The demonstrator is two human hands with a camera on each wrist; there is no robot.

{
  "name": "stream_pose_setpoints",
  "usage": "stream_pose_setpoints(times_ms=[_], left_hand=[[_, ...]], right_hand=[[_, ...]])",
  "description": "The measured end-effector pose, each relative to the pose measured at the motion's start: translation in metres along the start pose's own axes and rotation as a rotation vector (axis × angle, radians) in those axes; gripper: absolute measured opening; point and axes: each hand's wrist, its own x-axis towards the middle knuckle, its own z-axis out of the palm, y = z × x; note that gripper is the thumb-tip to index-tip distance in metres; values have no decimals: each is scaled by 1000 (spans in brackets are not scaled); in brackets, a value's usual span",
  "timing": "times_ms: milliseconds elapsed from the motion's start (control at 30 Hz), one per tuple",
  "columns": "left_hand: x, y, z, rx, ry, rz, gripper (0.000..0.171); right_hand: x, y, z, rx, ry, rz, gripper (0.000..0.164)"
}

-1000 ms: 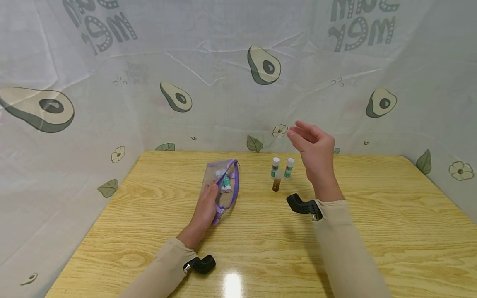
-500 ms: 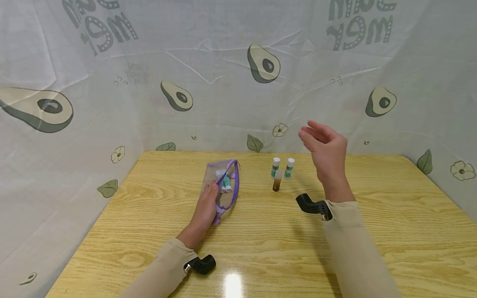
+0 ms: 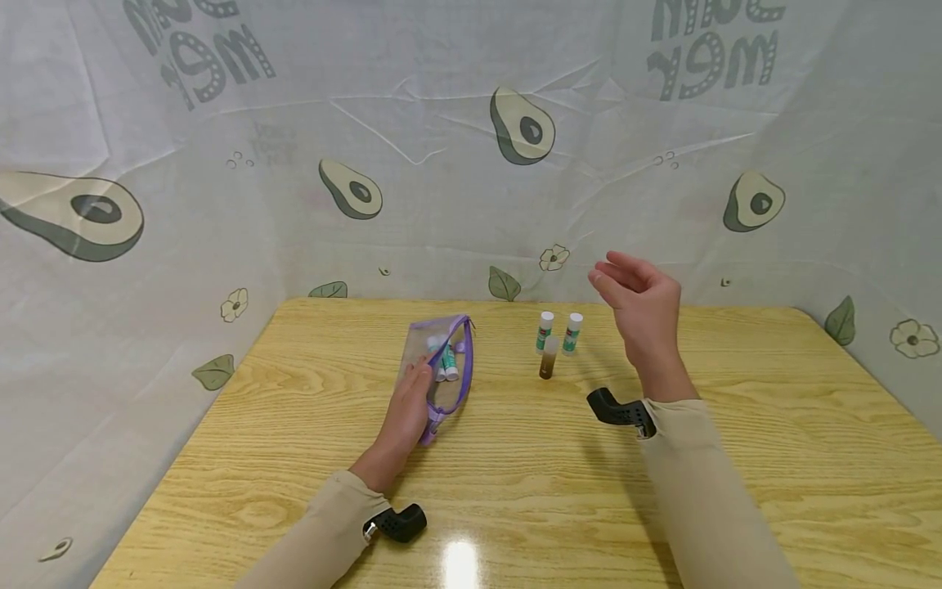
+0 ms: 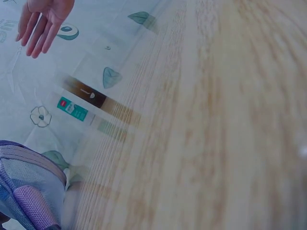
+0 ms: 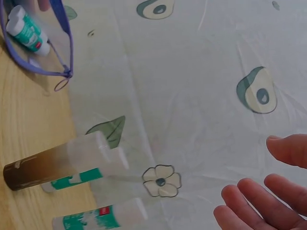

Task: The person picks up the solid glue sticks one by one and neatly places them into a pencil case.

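My left hand [image 3: 406, 402] lies against the near left side of a sheer mesh zip pouch [image 3: 419, 334] with purple trim, its fingers extended along it. The pouch's mouth gapes toward the right. Inside are two glue sticks [image 3: 450, 361] with white caps and green labels. My right hand [image 3: 646, 315] hovers in the air to the right, fingers loosely bent and thumb apart, holding nothing. Nearest to it, two more glue sticks [image 3: 571, 334] [image 5: 98, 218] stand upright on the table. Before them stands a brown tube [image 3: 548, 360] fading to a clear top.
The wood-grain table [image 3: 500, 491] ends at the back against a pale cloth [image 3: 441, 204] printed with avocados, leaves and flowers. The cloth also rises along both sides. A black wrist mount [image 3: 618, 411] juts from the right sleeve, another mount [image 3: 397, 522] from the left.
My right hand has moved right, away from the standing glue sticks, then sunk slightly. The left hand, the pouch and the standing tubes keep their places.
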Motion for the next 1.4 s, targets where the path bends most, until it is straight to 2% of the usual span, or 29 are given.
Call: stream_pose_setpoints(times_ms=[267,433,667,1233,1400], left_hand=[[0,3,0,5,2,-20,61],[0,4,0,7,-1,-26,61],[0,6,-1,11,6,-34,61],[3,10,-2,11,4,-34,60],[4,11,-3,10,1,-40,60]], right_hand=[[6,18,1,-50,-29,68,51],[12,32,0,-44,-49,121,53],[15,48,1,-82,-99,147,51],[17,63,7,-161,-144,223,48],[16,66,8,-147,-150,241,48]])
